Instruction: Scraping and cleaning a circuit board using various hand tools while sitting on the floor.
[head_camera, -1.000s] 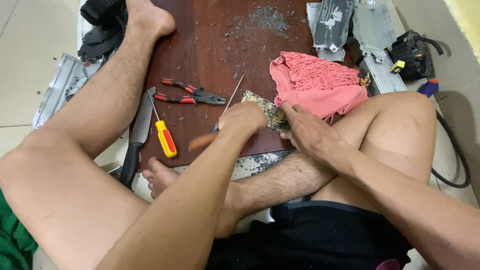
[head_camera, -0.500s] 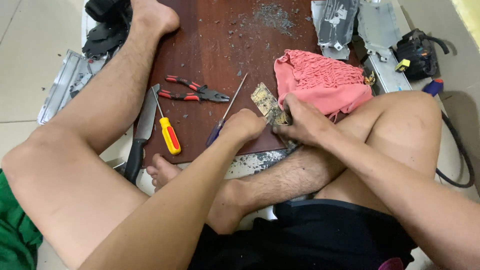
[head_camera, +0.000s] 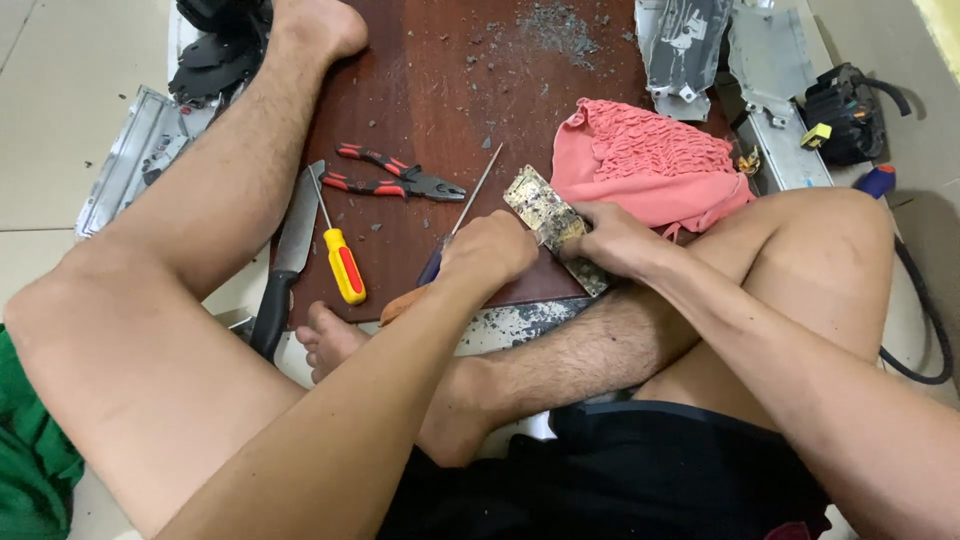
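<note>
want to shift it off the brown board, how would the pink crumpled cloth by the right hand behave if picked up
The pink crumpled cloth would probably go floppy and drape, judging by its soft folds. It looks light for its size. It may drag the grey debris flecks scattered on the brown wooden board, and it cannot roll.

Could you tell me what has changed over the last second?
The left hand swung its screwdriver so the shaft now points up the board, beside the circuit board. The right hand kept pressing that board down. Pliers, yellow screwdriver and knife stayed put.
</note>
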